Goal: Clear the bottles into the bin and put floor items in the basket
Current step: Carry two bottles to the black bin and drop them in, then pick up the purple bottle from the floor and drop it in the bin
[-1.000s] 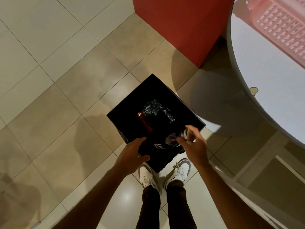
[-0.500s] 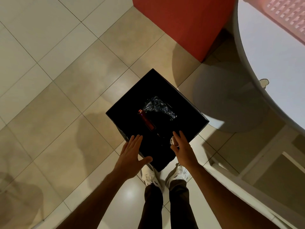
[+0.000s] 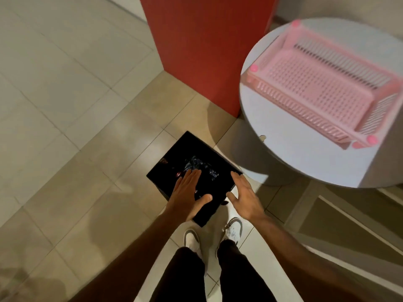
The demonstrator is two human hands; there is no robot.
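A black square bin [image 3: 174, 155] stands on the tiled floor right in front of my feet. Inside it lie a crumpled clear plastic bottle [image 3: 204, 165] and a dark bottle with a red part [image 3: 179, 174], mostly hidden under my hand. My left hand [image 3: 186, 191] hovers flat over the bin's opening, fingers straight, holding nothing. My right hand [image 3: 244, 197] is spread over the bin's right corner, also holding nothing. A pink slatted basket [image 3: 322, 88] sits on the round white table [image 3: 294, 153] at the upper right; nothing shows inside it.
A red block or pillar [image 3: 207, 51] rises behind the bin, close to the table's left side. A white chair frame [image 3: 340, 214] stands at the right, beside my right arm. Beige floor tiles [image 3: 65, 105] stretch away to the left.
My right hand let go of the clear bottle it held over the bin and is now spread and bare. The view has tilted up, bringing the pink basket and table fully into sight.
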